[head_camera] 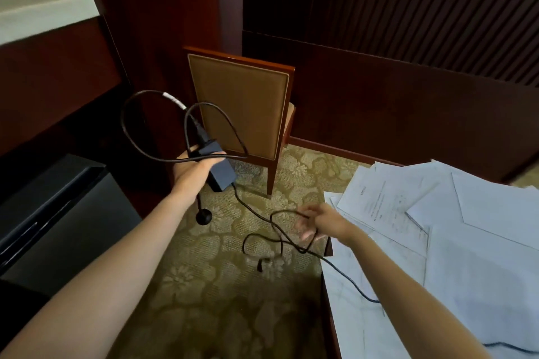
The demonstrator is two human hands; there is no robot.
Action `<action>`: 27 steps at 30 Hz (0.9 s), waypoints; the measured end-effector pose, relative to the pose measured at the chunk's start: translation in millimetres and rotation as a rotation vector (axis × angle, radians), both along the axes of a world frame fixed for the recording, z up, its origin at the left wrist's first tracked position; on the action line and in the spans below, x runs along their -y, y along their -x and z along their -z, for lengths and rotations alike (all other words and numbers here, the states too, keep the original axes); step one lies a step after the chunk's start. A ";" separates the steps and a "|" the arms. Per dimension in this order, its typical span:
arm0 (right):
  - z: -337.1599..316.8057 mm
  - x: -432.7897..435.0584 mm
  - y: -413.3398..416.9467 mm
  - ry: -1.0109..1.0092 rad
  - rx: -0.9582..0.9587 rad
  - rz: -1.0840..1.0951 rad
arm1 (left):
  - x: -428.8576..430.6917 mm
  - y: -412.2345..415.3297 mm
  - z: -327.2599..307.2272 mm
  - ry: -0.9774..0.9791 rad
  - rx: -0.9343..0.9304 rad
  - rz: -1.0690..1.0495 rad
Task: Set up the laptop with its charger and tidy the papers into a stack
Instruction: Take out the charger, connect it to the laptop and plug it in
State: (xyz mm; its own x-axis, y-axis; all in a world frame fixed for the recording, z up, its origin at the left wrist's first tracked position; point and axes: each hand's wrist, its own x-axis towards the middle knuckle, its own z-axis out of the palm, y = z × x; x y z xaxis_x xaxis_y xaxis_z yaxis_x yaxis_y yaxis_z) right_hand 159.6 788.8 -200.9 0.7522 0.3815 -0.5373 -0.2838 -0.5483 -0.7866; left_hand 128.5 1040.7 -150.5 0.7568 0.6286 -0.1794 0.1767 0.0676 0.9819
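A head-worn view looks down along two bare arms above a patterned carpet point(204, 285). The left hand point(192, 167) curls fingers and thumb round the upper end of the charger point(222, 177), a small black block whose lower half juts out below and to the right of the grip. From the top of the grip a thick cord point(128, 125) rises in wide loops above and to the left of the hand. A round plug point(204, 216) dangles just under the wrist. From the block's lower end a thin cable point(253, 210) falls away to the right, to the right hand point(320, 224). That hand is blurred. Its fingers look loosely spread with a loop of cable at their tips, but I cannot tell whether they pinch it. Below this hand the cable hangs in slack tangles, its small tip point(259, 264) over the carpet, and another stretch trails off across the papers point(437, 213). The charger is probably dense and rigid, safe to hold round its body. The cord and cable are limp and likely to snag, so each is best taken near its end. The papers are light, likely to slide and easy to crease, best gathered by their edges. No box or tray shows. The papers lie loose and overlapping on a table point(329, 246) to the right of the right hand. A chair point(242, 105) stands beyond the left grip. No laptop is in view.
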 end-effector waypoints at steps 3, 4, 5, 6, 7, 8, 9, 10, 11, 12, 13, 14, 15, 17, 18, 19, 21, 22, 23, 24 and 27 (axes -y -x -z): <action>-9.2 21.0 -7.0 -0.118 0.067 0.215 | -14.4 8.1 1.5 0.034 -0.017 -0.092; -11.3 26.8 -9.3 -0.149 0.080 0.254 | -19.1 9.7 3.7 0.049 -0.015 -0.113; -12.6 31.3 -11.3 -0.177 0.093 0.295 | -22.9 11.2 6.4 0.062 -0.014 -0.128; -14.1 33.8 -13.7 -0.190 0.113 0.341 | -26.0 12.2 9.1 0.068 -0.013 -0.136; -16.3 34.6 -15.6 -0.199 0.133 0.390 | -27.8 12.9 11.0 0.068 -0.014 -0.140; -17.5 35.2 -18.0 -0.202 0.154 0.430 | -28.8 13.0 12.7 0.064 -0.016 -0.136; -19.1 35.0 -19.9 -0.211 0.173 0.457 | -29.2 12.7 13.8 0.060 -0.020 -0.136; -20.6 34.5 -22.2 -0.221 0.193 0.474 | -29.6 12.4 14.3 0.060 -0.026 -0.135; -23.4 33.6 -24.0 -0.235 0.209 0.487 | -30.5 11.6 15.1 0.062 -0.028 -0.135; -25.4 33.2 -25.8 -0.239 0.229 0.486 | -30.9 10.9 15.2 0.062 -0.029 -0.133; -27.0 32.6 -26.7 -0.234 0.254 0.472 | -31.9 9.9 15.8 0.061 -0.027 -0.135; -28.3 31.6 -26.9 -0.216 0.281 0.442 | -33.0 9.6 16.0 0.059 -0.027 -0.139; -29.9 30.3 -25.8 -0.199 0.303 0.408 | -34.0 9.2 15.6 0.059 -0.020 -0.145; -31.1 28.3 -24.2 -0.187 0.328 0.344 | -36.8 8.7 13.9 0.058 -0.007 -0.169; -31.5 27.1 -23.2 -0.192 0.332 0.318 | -38.9 7.9 12.9 0.063 -0.005 -0.183; -33.0 25.1 -21.8 -0.206 0.326 0.297 | -41.2 7.1 11.8 0.083 -0.003 -0.196; -36.6 18.3 -18.5 -0.249 0.285 0.260 | -45.9 5.0 9.8 0.135 0.014 -0.205; -38.8 12.6 -16.6 -0.273 0.266 0.235 | -46.5 4.5 8.6 0.155 0.024 -0.204; -40.8 5.5 -14.2 -0.291 0.256 0.204 | -47.0 4.6 8.6 0.161 0.024 -0.200; -42.5 -2.4 -11.8 -0.300 0.252 0.171 | -46.0 5.1 8.4 0.157 0.027 -0.192; -47.3 -26.3 -4.7 -0.345 0.248 0.082 | -36.8 6.2 8.9 0.195 0.035 -0.200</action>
